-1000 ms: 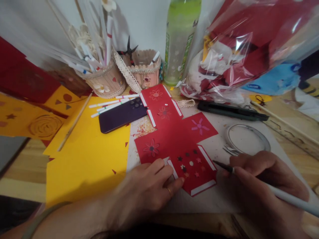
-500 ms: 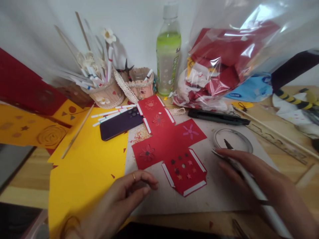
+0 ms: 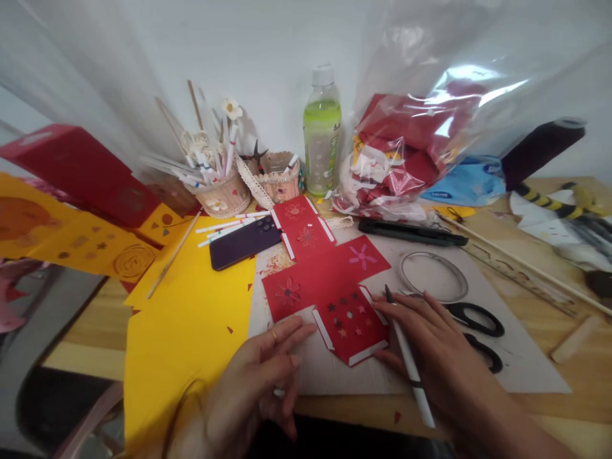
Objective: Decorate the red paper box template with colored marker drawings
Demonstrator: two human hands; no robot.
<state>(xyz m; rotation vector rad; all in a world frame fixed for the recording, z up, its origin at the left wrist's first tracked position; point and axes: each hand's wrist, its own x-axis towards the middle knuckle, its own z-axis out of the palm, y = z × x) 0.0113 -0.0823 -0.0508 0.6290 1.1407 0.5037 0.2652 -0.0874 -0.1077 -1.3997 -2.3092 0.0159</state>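
A red paper cutout, shaped like a cross with flower and star decorations, lies flat on the pale board. White strips line some of its flaps. My right hand holds a white pen with its dark tip pointing up and away. Its fingers touch the right edge of the cutout's near panel. Scissors with black handles lie beside that hand, their blades mostly hidden beneath it. My left hand is by the near panel's left edge, fingers loosely bent and apart, with no object clearly visible in it.
Yellow card and a dark phone are at left. Behind stand decorated pots, a green drink bottle and a clear bag. A black cutter, a wire ring and a wooden stick lie at right.
My right hand has moved left, from beside the wire ring to the cutout's near panel, keeping the pen. The scissors' handles are now uncovered. The camera view has tilted up.
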